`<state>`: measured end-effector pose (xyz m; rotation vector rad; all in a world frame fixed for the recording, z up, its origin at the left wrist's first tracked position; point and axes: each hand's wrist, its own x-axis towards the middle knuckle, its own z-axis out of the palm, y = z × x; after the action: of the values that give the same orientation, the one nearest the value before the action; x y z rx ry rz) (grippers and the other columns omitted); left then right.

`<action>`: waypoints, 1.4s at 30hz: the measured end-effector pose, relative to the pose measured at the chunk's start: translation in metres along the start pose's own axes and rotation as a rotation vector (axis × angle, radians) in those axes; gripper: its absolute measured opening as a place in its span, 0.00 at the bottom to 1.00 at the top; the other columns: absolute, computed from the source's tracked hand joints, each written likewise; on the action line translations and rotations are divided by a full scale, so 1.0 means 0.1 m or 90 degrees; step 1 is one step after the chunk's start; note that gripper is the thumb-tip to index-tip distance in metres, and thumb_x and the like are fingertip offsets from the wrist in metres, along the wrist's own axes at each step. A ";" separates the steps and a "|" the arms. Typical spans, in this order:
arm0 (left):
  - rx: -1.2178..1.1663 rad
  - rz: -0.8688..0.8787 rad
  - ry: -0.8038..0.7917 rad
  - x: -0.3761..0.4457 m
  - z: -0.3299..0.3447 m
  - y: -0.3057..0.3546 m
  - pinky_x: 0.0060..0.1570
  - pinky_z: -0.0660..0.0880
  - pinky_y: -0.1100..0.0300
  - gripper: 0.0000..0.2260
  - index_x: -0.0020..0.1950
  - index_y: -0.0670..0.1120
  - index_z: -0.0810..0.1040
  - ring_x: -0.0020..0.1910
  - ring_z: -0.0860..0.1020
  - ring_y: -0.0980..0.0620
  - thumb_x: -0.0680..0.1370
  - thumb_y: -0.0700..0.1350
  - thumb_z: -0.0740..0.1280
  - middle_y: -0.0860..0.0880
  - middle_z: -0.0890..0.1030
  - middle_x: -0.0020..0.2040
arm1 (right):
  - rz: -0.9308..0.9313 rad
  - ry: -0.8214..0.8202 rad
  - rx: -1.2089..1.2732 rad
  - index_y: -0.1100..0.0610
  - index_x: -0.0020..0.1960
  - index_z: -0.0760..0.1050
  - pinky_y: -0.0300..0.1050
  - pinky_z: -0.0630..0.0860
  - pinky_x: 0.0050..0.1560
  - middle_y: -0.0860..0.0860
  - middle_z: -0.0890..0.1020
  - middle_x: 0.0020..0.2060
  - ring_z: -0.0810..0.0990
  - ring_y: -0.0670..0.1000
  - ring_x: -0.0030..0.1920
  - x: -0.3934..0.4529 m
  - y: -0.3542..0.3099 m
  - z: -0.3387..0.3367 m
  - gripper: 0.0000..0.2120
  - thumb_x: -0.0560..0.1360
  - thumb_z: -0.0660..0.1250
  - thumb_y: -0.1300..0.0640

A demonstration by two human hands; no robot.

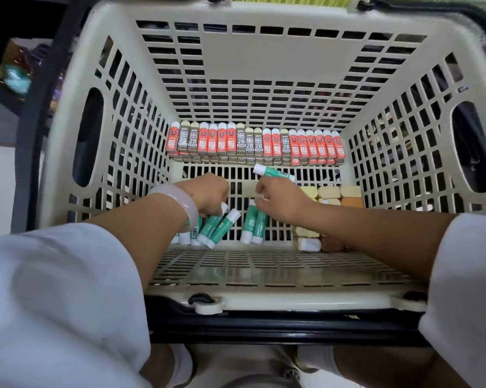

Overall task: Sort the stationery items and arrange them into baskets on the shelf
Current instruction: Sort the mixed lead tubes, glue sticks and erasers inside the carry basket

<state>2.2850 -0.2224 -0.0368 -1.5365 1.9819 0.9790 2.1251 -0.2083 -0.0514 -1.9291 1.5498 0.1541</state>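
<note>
Both hands are down inside one cream slatted basket (244,60), probably lining glue sticks up along its near wall so like sits with like.

Left hand (205,196), pale bangle (177,204) on the wrist: grip curled closed on the white cap end of green glue sticks (218,226) that lean against the near wall. More of the same stand just left of them, part hidden by the wrist.

Centre: two further glue sticks (254,224) lean side by side, touching the right hand.

Right hand (281,201): fingers curled and pinching at the tops of that pair; another glue stick (272,174) lies across above the knuckles; cannot tell if it is held or resting.

Far wall: a tidy row of orange and grey "2B" eraser packs (256,144), stacked, standing on end.

Right near corner: cream and brown eraser blocks (337,196), stacked, beside and under the right forearm.

Judgement: sorting is well underway, with the glue group unfinished.
</note>
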 end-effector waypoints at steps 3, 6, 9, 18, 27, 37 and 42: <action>0.011 -0.009 -0.038 -0.02 0.00 0.00 0.40 0.77 0.59 0.08 0.54 0.38 0.77 0.38 0.78 0.49 0.75 0.38 0.67 0.44 0.79 0.43 | -0.066 0.162 -0.133 0.59 0.61 0.70 0.47 0.73 0.46 0.56 0.74 0.57 0.75 0.56 0.54 0.08 0.03 -0.11 0.14 0.76 0.58 0.64; 0.100 0.020 -0.020 -0.02 0.02 0.04 0.44 0.74 0.59 0.09 0.54 0.39 0.77 0.41 0.76 0.49 0.75 0.41 0.67 0.46 0.78 0.44 | -0.072 0.159 -0.288 0.57 0.66 0.67 0.48 0.70 0.52 0.56 0.70 0.61 0.70 0.57 0.59 0.15 0.10 -0.16 0.21 0.74 0.59 0.67; 0.083 0.097 -0.008 0.00 0.01 0.05 0.53 0.74 0.56 0.16 0.61 0.44 0.73 0.52 0.76 0.48 0.74 0.41 0.68 0.47 0.77 0.56 | -0.103 0.089 -0.414 0.57 0.66 0.65 0.48 0.71 0.50 0.57 0.70 0.60 0.73 0.58 0.56 0.13 0.14 -0.10 0.23 0.73 0.62 0.68; 0.162 0.137 -0.068 -0.02 0.02 0.09 0.55 0.72 0.54 0.16 0.61 0.47 0.72 0.57 0.73 0.47 0.75 0.40 0.67 0.47 0.73 0.59 | -0.070 0.152 -0.137 0.52 0.70 0.61 0.44 0.67 0.39 0.58 0.73 0.56 0.75 0.57 0.47 0.14 -0.05 -0.27 0.26 0.74 0.61 0.64; 0.118 0.034 0.057 -0.01 -0.06 0.00 0.41 0.69 0.59 0.08 0.54 0.38 0.75 0.42 0.71 0.48 0.76 0.36 0.64 0.45 0.75 0.46 | 0.166 -0.082 0.208 0.59 0.51 0.63 0.43 0.79 0.31 0.55 0.75 0.39 0.80 0.51 0.31 0.01 -0.05 -0.24 0.13 0.74 0.67 0.59; 0.091 -0.027 -0.021 -0.09 -0.07 0.07 0.32 0.71 0.62 0.17 0.60 0.42 0.67 0.33 0.72 0.53 0.74 0.40 0.68 0.47 0.73 0.46 | -0.028 -0.031 0.025 0.58 0.49 0.73 0.47 0.74 0.49 0.55 0.79 0.49 0.76 0.52 0.46 0.06 -0.07 -0.09 0.05 0.74 0.66 0.58; 0.055 -0.085 -0.105 -0.11 0.01 0.11 0.51 0.78 0.50 0.29 0.69 0.43 0.57 0.43 0.77 0.45 0.73 0.36 0.69 0.44 0.72 0.48 | -0.163 -0.100 -0.103 0.56 0.62 0.72 0.45 0.72 0.49 0.55 0.76 0.53 0.74 0.53 0.51 0.03 -0.09 0.00 0.16 0.75 0.65 0.55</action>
<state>2.2772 -0.2126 -0.0265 -1.4717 1.7615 0.9215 2.1341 -0.2102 -0.0491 -2.1664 1.2092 0.3200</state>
